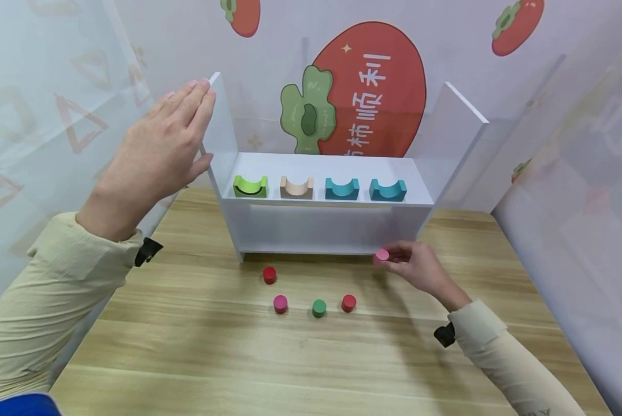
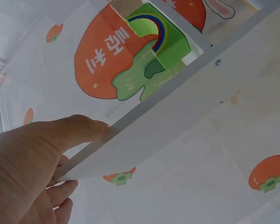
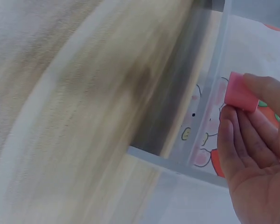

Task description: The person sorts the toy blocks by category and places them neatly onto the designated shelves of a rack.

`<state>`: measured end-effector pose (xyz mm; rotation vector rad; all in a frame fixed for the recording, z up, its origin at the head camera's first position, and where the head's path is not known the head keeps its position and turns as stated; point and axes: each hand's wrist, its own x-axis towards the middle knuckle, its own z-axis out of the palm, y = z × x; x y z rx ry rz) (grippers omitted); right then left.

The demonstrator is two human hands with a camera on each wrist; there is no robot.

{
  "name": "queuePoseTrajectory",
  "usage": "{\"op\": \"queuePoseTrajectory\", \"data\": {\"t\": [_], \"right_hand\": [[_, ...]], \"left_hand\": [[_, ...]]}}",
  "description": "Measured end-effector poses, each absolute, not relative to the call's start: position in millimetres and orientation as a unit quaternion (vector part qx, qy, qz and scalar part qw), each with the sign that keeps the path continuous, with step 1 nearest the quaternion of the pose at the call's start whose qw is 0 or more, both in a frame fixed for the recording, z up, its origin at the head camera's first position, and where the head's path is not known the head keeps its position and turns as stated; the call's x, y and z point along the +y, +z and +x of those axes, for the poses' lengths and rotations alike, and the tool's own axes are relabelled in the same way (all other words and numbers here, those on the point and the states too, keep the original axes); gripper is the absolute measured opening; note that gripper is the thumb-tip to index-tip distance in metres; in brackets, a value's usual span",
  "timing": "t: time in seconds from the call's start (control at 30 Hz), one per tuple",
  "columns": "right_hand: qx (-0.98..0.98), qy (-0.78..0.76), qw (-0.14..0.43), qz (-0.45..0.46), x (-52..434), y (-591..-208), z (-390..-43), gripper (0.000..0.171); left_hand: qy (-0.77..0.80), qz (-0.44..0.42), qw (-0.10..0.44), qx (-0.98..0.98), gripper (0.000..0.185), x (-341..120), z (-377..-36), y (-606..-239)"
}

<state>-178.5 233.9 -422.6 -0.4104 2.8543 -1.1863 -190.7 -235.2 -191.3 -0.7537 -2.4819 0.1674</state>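
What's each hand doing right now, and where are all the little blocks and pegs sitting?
Left hand: open, fingers on the shelf's side panel.
Right hand: pinching a pink peg.
Four arch blocks: in a row on the shelf.
Four pegs: upright on the table.

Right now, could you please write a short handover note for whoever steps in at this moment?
Left hand: open, fingers straight against the left side panel of the white shelf unit.
Right hand: pinches a pink round block just above the wooden table, beside the shelf's lower right corner.
Shelf: four arch blocks sit in a row: green, beige, two teal.
On the table: two red cylinders, one magenta cylinder, one green cylinder.
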Motion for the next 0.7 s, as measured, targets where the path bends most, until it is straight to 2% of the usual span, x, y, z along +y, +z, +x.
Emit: {"op": "queuePoseTrajectory", "data": {"t": [0.47, 0.7], "right_hand": [[0.925, -0.375, -0.017, -0.059, 220, -417, -186, 0.038], [0.929, -0.363, -0.045, -0.049, 214, -423, -190, 0.034]], "left_hand": [[0.061, -0.279, 0.263, -0.921, 0.094, -235, -191, -191], [0.059, -0.277, 0.261, -0.923, 0.094, -236, -191, -192]]}}
